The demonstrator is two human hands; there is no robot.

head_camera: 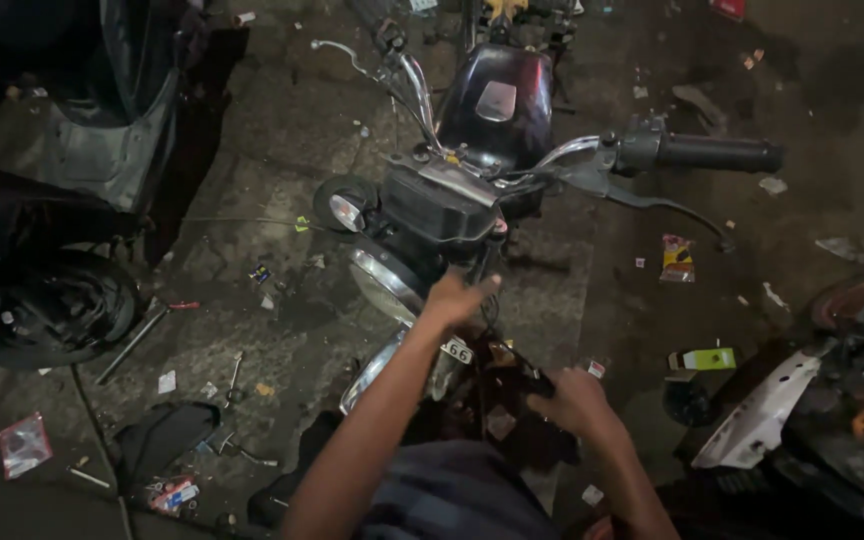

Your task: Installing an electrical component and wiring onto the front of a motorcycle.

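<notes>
A dark motorcycle (pixel 497 105) faces me, its handlebar (pixel 697 152) reaching right and its round headlight (pixel 384 280) below the black instrument housing. My left hand (pixel 457 300) reaches up under the headlight and touches the front fork area, fingers curled against a part there. My right hand (pixel 572 400) is lower, by the front wheel, closed around a small dark object that I cannot identify. A chrome front mudguard (pixel 372 368) with a small white plate shows between my arms.
Another vehicle's wheel (pixel 47 310) and grey body stand at left. A red and white vehicle part (pixel 782 410) lies at right. Tools (pixel 137 340), wrappers (pixel 677 257), a small green box (pixel 704 359) and litter are scattered on the paved ground.
</notes>
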